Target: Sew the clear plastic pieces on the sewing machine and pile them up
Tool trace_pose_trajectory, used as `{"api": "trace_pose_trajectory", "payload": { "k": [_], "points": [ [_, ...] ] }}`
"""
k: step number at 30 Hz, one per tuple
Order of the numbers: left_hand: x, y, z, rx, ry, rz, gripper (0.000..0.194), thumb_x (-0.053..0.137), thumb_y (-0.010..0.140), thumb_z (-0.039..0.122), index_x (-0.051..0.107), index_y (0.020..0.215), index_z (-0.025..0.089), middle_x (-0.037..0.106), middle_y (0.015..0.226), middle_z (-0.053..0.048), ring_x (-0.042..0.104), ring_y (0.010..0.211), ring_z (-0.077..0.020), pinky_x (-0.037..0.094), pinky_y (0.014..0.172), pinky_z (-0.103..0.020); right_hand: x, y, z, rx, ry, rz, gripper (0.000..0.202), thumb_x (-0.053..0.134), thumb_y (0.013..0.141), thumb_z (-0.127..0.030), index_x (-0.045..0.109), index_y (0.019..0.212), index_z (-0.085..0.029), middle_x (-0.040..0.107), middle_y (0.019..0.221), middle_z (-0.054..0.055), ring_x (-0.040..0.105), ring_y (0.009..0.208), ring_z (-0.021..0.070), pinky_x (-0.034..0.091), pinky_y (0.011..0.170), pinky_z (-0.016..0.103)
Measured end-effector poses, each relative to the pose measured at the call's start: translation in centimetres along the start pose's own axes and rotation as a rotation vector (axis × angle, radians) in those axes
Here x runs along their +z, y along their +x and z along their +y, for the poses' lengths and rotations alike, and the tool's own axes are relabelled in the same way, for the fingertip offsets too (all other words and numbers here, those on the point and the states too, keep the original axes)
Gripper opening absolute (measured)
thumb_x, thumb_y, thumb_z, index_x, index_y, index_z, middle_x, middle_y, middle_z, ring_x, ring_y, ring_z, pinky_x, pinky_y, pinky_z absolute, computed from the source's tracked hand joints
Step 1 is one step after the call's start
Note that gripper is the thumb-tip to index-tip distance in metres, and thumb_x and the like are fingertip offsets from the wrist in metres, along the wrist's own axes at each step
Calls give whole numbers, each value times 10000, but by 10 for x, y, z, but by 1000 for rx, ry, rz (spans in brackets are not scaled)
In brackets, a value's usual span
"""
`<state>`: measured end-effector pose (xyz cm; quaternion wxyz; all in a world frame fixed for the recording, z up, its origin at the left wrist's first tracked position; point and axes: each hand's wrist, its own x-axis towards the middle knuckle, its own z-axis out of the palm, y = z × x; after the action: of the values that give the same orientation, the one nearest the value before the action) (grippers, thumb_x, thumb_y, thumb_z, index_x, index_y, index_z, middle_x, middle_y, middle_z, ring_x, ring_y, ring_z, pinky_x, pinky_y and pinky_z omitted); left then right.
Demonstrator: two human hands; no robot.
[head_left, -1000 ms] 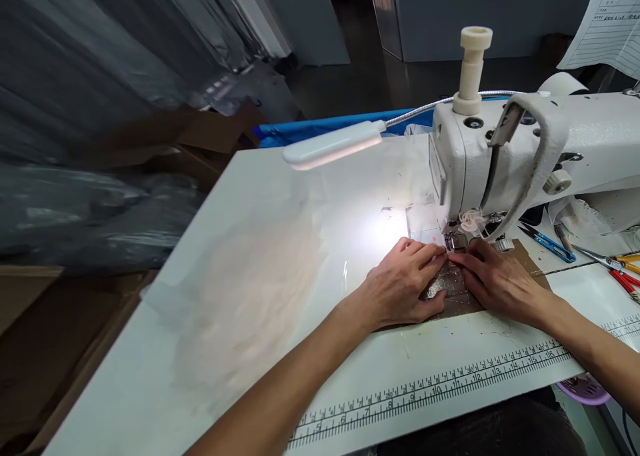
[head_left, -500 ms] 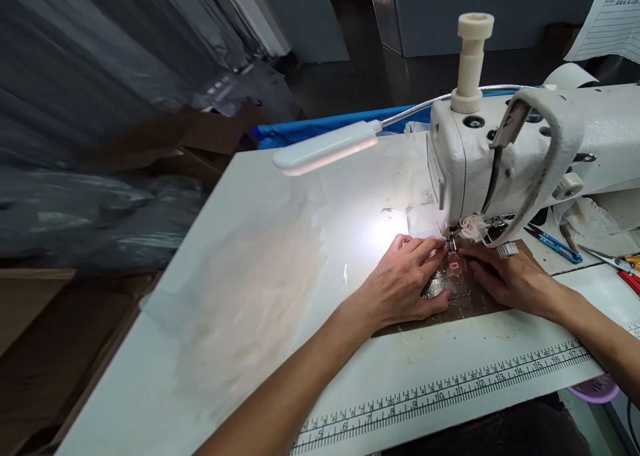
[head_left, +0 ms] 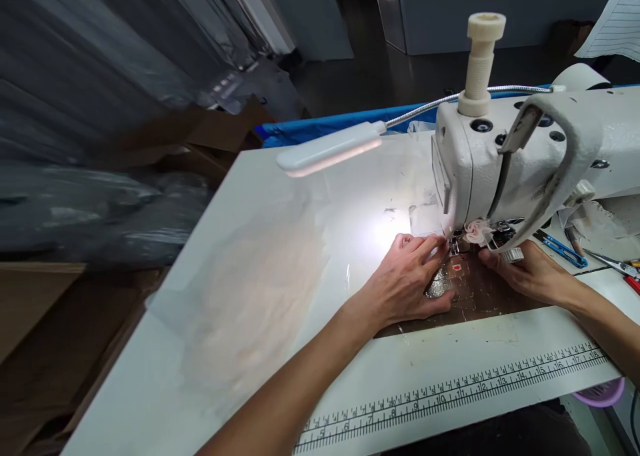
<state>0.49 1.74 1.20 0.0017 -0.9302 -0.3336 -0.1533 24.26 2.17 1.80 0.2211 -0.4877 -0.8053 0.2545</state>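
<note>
Ruler [head_left: 450, 401] along near table edge. Beyond it, plate [head_left: 487, 299]: brown, glossy, scuffed, small red mark, long axis left-right, right end angled slightly away. Left hand [head_left: 407, 276] rests on plate, fingers loosely bent, fingertips beside foot [head_left: 454, 246]; grip unclear. Right hand [head_left: 535, 273] partly hidden behind machine [head_left: 457, 169], grip unclear. Pale pink ruffle [head_left: 479, 232] by foot.

brown plate [head_left: 483, 293] | scratched | lying flat | beneath white sewing machine [head_left: 463, 166]
</note>
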Motion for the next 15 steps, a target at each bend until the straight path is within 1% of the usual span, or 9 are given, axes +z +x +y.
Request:
{"api": "trace_pose_trajectory", "payload": {
  "k": [2,4,6,8,11,15],
  "points": [
    [0,0,0,-10,9,-11,393,506,855,455,587,1073,139,602,1032,-109,565,876,-238,434,790,-412,2,-7,-3,46,72,29,316,471,938,-436,635,999,-172,649,792,50,605,700,177,493,570,279],
    [1,-1,-1,-15,11,-15,421,516,852,468,580,1098,133,599,1048,-115,563,892,-245,432,794,-412,5,-11,-5,85,104,88,291,485,923,-399,625,1038,-172,646,784,49,615,720,187,490,572,281],
    [2,-2,-1,-20,8,-17,460,518,856,483,565,1141,125,595,1062,-121,561,916,-254,430,815,-423,7,-13,-5,108,97,128,274,483,908,-365,623,1038,-169,640,760,51,622,722,199,480,562,283],
    [3,-2,-1,-33,5,-21,477,500,878,491,541,1190,133,589,1079,-122,557,949,-264,423,854,-447,9,-13,-5,107,81,138,268,475,898,-349,626,1028,-169,631,728,49,620,701,204,467,547,283],
    [4,-2,-1,-68,-5,-21,429,432,940,469,509,1224,157,576,1110,-126,553,1005,-275,400,922,-492,9,-12,-5,94,51,140,275,457,898,-338,625,1035,-170,619,698,43,610,665,201,450,538,283],
    [7,-1,1,-165,-5,19,382,358,987,430,473,1227,155,551,1171,-160,528,1114,-311,379,968,-548,11,-12,-4,72,33,149,288,454,893,-321,609,1076,-161,623,730,45,612,694,197,455,574,286]
  ]
}}
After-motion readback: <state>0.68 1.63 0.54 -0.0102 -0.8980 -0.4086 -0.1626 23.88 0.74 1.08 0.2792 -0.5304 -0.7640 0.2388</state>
